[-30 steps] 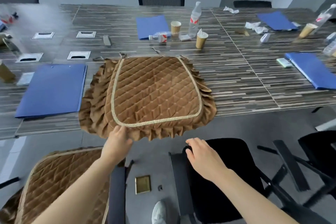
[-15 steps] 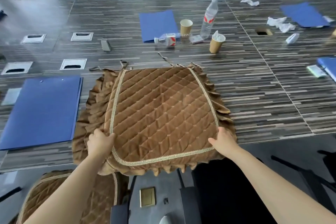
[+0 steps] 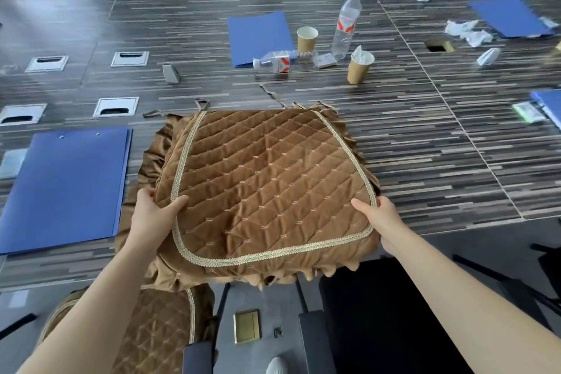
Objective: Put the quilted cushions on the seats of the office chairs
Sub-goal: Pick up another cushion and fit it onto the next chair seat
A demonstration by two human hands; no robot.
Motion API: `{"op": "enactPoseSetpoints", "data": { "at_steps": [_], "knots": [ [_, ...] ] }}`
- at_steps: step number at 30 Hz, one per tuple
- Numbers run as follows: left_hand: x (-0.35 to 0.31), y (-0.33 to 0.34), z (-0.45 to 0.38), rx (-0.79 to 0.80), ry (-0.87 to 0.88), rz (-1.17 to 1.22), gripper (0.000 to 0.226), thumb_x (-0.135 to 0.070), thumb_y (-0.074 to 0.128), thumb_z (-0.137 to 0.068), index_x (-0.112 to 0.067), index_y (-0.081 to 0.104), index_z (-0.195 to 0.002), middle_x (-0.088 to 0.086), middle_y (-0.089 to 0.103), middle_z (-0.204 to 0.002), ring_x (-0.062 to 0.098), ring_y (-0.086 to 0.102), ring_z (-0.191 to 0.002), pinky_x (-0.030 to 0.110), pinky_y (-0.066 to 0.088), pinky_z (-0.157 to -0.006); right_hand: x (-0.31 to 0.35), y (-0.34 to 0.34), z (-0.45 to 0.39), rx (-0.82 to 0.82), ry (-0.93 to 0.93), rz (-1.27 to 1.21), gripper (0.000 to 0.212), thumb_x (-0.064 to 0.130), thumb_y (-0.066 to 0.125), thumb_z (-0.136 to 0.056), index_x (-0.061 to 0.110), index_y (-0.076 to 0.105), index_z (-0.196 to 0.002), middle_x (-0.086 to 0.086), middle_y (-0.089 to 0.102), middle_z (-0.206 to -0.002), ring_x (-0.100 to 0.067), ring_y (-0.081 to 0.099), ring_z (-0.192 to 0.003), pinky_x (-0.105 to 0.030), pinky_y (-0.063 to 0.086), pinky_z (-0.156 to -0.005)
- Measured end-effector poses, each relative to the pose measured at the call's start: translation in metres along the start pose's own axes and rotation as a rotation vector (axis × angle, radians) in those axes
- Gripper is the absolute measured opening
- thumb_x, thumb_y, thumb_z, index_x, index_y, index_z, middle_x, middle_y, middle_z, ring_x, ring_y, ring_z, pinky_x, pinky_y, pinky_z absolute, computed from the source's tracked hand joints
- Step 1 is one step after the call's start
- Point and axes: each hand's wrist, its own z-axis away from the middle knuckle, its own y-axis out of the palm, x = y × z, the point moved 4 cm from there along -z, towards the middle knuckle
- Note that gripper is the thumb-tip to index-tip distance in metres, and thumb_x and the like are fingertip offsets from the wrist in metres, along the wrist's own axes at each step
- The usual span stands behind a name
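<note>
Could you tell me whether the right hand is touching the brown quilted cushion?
Touching. The head view shows the right hand gripping the quilted cushion at its right edge, thumb pressed on top by the gold trim.

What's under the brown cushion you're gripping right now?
The quilted cushion rests mostly on the striped table, its near edge overhanging grey floor. Both hands grip its sides. Anything beneath its middle is covered.

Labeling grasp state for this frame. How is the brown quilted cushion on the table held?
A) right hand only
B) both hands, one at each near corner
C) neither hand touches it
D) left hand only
B: the left hand grips the near-left corner of the quilted cushion and the right hand grips the near-right corner, its front edge hanging past the table edge.
</note>
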Motion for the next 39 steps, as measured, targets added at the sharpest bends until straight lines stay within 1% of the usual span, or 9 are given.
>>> {"op": "enactPoseSetpoints", "data": {
  "at_steps": [4,7,10,20,24,28,31,34,39],
  "knots": [
    [-0.006,-0.005,0.009,-0.061,0.066,0.032,0.061,-0.036,0.078,-0.079,-0.012,0.048,-0.127,0.005,0.059,-0.114,0.025,0.058,-0.100,0.040,0.049,-0.083,0.017,-0.010,0.007,0.006,-0.077,-0.014,0.030,0.016,0.071,-0.085,0.012,0.058,-0.112,-0.009,0.068,-0.109,-0.027,0.066,-0.098,-0.046,0.053,-0.091],
    [-0.010,-0.007,0.025,-0.106,0.107,0.054,0.060,-0.037,0.078,-0.079,-0.013,0.049,-0.127,0.003,0.058,-0.113,0.025,0.058,-0.104,0.043,0.049,-0.090,0.023,-0.016,0.017,-0.017,-0.149,-0.021,0.026,0.014,0.069,-0.087,0.015,0.058,-0.110,-0.006,0.068,-0.106,-0.025,0.066,-0.096,-0.043,0.054,-0.088],
    [-0.007,-0.011,0.042,-0.128,0.129,0.069,0.062,-0.039,0.078,-0.079,-0.014,0.049,-0.127,0.005,0.059,-0.118,0.027,0.059,-0.108,0.047,0.049,-0.095,0.023,-0.024,0.031,-0.038,-0.178,-0.030,0.027,0.015,0.070,-0.085,0.016,0.058,-0.110,-0.007,0.068,-0.106,-0.026,0.066,-0.098,-0.046,0.054,-0.090],
    [0.021,-0.018,0.136,-0.164,0.175,0.060,0.061,-0.041,0.077,-0.078,-0.014,0.049,-0.126,0.004,0.060,-0.116,0.025,0.059,-0.106,0.046,0.049,-0.097,-0.014,-0.081,0.080,0.015,-0.191,-0.057,0.026,0.015,0.075,-0.080,0.018,0.059,-0.101,-0.007,0.070,-0.101,-0.028,0.068,-0.092,-0.047,0.056,-0.086],
    [0.043,-0.007,0.205,-0.197,0.185,0.079,0.060,-0.038,0.076,-0.080,-0.012,0.049,-0.127,0.003,0.059,-0.114,0.021,0.057,-0.101,0.040,0.048,-0.094,-0.042,-0.124,0.115,0.020,-0.246,-0.063,0.025,0.015,0.074,-0.081,0.019,0.058,-0.100,-0.004,0.069,-0.098,-0.023,0.067,-0.088,-0.040,0.055,-0.083],
    [0.071,0.009,0.286,-0.247,0.196,0.128,0.052,-0.038,0.076,-0.081,-0.014,0.051,-0.120,0.001,0.058,-0.109,0.020,0.057,-0.100,0.039,0.048,-0.091,-0.080,-0.173,0.153,0.021,-0.279,-0.078,0.026,0.017,0.074,-0.083,0.018,0.055,-0.102,0.003,0.066,-0.093,-0.014,0.064,-0.081,-0.029,0.050,-0.066],
    [0.092,0.024,0.343,-0.243,0.183,0.181,0.048,-0.038,0.075,-0.082,-0.017,0.051,-0.118,0.001,0.060,-0.109,0.019,0.059,-0.099,0.036,0.048,-0.089,-0.111,-0.213,0.177,0.025,-0.285,-0.074,0.029,0.017,0.073,-0.084,0.017,0.054,-0.105,0.004,0.064,-0.091,-0.012,0.062,-0.077,-0.027,0.047,-0.059],
    [0.107,0.037,0.398,-0.236,0.174,0.214,0.046,-0.036,0.075,-0.082,-0.016,0.052,-0.117,0.001,0.061,-0.108,0.019,0.060,-0.099,0.034,0.048,-0.088,-0.133,-0.255,0.203,0.018,-0.300,-0.044,0.032,0.018,0.073,-0.084,0.017,0.052,-0.108,0.004,0.063,-0.093,-0.013,0.062,-0.078,-0.029,0.047,-0.061],
    [0.122,0.052,0.457,-0.200,0.157,0.245,0.043,-0.035,0.072,-0.085,-0.017,0.051,-0.119,-0.003,0.059,-0.107,0.015,0.059,-0.099,0.030,0.046,-0.085,-0.161,-0.303,0.232,0.000,-0.311,-0.018,0.039,0.021,0.073,-0.084,0.017,0.051,-0.116,0.000,0.063,-0.104,-0.019,0.063,-0.090,-0.036,0.052,-0.079]
  ]
}}
